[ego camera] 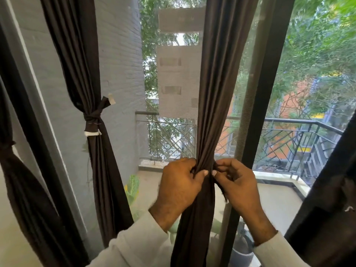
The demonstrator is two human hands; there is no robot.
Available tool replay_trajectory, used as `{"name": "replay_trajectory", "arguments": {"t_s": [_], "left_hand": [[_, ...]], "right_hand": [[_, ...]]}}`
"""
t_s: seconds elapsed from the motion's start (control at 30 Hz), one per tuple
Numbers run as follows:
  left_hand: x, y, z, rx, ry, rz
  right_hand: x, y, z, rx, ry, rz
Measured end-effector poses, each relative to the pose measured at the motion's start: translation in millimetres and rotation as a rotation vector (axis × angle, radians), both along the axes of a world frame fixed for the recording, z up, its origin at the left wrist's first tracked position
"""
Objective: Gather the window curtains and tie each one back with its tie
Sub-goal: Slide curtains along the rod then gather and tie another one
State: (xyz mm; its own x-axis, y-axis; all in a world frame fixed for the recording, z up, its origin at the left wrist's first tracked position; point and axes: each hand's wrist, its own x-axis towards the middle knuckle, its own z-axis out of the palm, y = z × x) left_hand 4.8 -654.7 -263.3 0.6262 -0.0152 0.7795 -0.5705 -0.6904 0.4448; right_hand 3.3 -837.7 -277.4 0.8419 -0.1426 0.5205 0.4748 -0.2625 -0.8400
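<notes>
the middle curtain (213, 93) hangs in front of the window, bunched into a narrow column where both hands meet it. the left hand (179, 186) curls around the gathered fabric from the left, thumb across the front. the right hand (238, 185) pinches a dark strip, apparently the tie (219, 185), just beside the bunch on the right. further left, a second curtain (84, 74) is already bound with a knotted tie (94, 118). a balcony railing (289, 135) lies far behind the glass.

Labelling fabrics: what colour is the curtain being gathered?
Dark brown, plain; the gathered curtain shows best in the head view.
</notes>
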Motion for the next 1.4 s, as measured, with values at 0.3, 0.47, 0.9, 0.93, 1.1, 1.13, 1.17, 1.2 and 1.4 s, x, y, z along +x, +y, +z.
{"name": "replay_trajectory", "arguments": {"t_s": [0.3,0.47,0.9,0.93,1.1,1.13,1.17,1.2,1.4], "left_hand": [[9,9,-10,-0.339,0.497,-0.511],[9,3,-14,-0.465,0.256,-0.299],[25,11,-6,-0.344,0.409,-0.334],[23,8,-6,-0.341,0.375,-0.297],[8,-2,-11,-0.11,0.133,-0.296],[7,-2,-11,-0.089,0.157,-0.342],[6,-1,-12,-0.086,0.202,-0.403],[5,2,-11,-0.078,0.244,-0.457],[0,23,-4,0.025,0.4,-0.639]], "right_hand": [[-18,-2,3,0.089,0.019,0.195],[-18,1,4,0.092,0.019,0.21],[-13,-4,3,-0.001,0.027,0.005],[-13,-4,2,-0.042,0.008,-0.09],[-26,3,-3,-0.188,-0.143,-0.25],[-28,4,-5,-0.179,-0.154,-0.207],[-30,3,-7,-0.177,-0.164,-0.161],[-32,0,-9,-0.18,-0.173,-0.123],[-40,-17,-9,-0.093,-0.11,-0.002]]}}
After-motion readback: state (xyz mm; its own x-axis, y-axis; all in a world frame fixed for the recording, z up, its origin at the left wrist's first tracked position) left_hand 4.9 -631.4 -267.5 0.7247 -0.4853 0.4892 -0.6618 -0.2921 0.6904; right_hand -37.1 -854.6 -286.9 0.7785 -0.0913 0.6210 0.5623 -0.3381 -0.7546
